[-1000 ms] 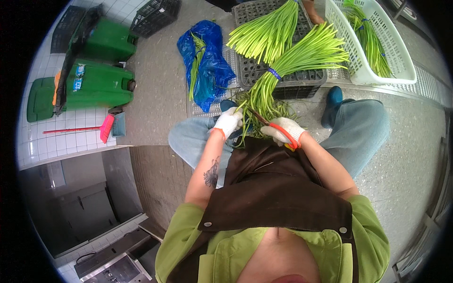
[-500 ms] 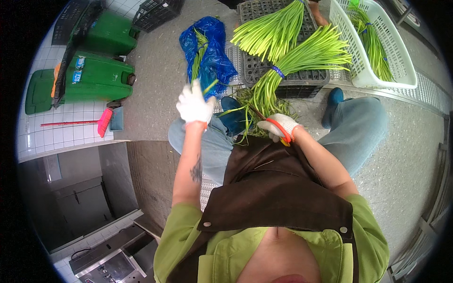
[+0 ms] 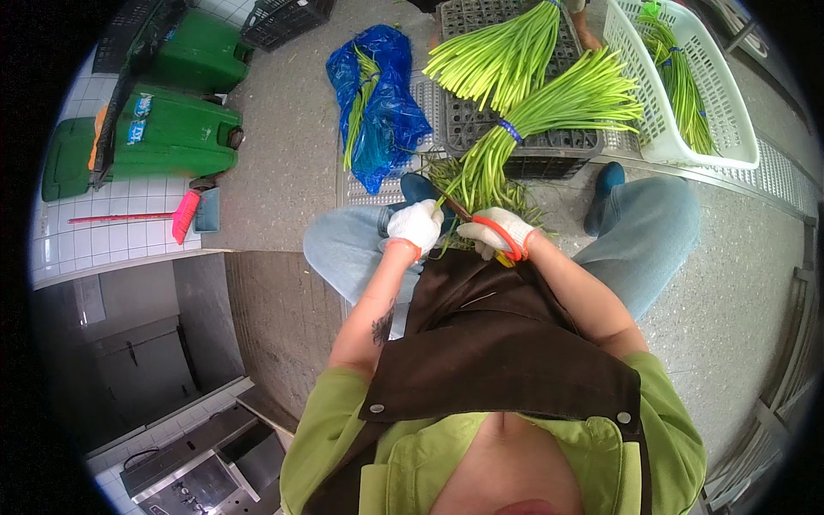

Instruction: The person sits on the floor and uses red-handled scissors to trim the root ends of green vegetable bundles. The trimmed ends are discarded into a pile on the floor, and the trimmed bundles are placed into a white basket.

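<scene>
My gloved left hand (image 3: 414,227) is closed on the end of a green stalk, beside the scissors' dark blades. My gloved right hand (image 3: 493,230) grips scissors (image 3: 511,239) with red and yellow handles. Just past both hands, a band-tied bundle of green stalks (image 3: 573,101) rests on a black perforated crate (image 3: 541,163), its long ends hanging down among loose cut greens (image 3: 506,196). A second bundle (image 3: 489,60) lies on the same crate, and someone else's hand (image 3: 589,39) is at its far right.
A blue plastic bag (image 3: 386,129) with stalks lies left of the crate; a white basket (image 3: 734,142) of bundles stands right. At left are green wheeled bins (image 3: 180,142), a pink broom (image 3: 184,219) and a black crate (image 3: 275,26). My boots (image 3: 605,184) flank the greens.
My left hand swung out leftward toward the blue bag half a second ago and has returned beside the scissors, closed on a stalk. My right hand has shifted slightly left.
</scene>
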The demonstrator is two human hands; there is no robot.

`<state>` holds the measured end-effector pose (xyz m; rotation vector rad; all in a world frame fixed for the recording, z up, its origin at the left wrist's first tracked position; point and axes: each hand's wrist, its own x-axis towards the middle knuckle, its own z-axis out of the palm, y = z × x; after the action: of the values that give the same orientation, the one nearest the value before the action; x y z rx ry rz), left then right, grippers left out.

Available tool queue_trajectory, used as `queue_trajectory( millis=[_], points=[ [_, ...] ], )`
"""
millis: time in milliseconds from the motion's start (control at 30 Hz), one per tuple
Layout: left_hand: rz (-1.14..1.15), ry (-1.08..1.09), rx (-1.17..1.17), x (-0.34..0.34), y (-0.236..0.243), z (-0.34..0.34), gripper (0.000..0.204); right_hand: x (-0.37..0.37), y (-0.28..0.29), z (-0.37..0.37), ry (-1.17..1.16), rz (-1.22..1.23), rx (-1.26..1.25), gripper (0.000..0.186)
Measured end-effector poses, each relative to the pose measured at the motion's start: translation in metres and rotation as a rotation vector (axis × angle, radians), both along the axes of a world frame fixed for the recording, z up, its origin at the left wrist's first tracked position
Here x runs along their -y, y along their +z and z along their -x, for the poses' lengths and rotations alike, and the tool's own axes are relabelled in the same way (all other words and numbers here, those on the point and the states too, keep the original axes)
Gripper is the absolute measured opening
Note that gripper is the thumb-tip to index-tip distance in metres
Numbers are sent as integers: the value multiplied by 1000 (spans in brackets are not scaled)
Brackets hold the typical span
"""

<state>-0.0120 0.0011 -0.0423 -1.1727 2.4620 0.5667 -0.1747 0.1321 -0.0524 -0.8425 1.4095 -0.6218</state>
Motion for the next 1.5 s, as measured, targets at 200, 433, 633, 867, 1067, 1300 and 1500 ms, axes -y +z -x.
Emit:
queue_trajectory(
  millis=[200,433,633,867,1067,1300,1500],
  points=[
    [-101,205,-214,8,-16,-10,35,-11,-1,-2,-44,171,-292,44],
    [-823,572,-278,-23,-39,-11,33,-50,-3,15,191,175,-527,47],
    [-865,791,-466,-31,-19,-30,15,-49,-7,12,268,218,-487,47],
    [-918,904,-622,-30,-31,-51,20,-41,-6,-8,197,272,-583,40],
    [-242,632,-417,-41,-20,-21,58,-65,19,1,134,372,-549,36],
    [43,591,-596,-44,-67,-6,52,-67,14,16,169,248,-623,45],
    [-409,711,-427,-49,-37,30,64,-72,24,17,-3,298,-677,43]
  ],
)
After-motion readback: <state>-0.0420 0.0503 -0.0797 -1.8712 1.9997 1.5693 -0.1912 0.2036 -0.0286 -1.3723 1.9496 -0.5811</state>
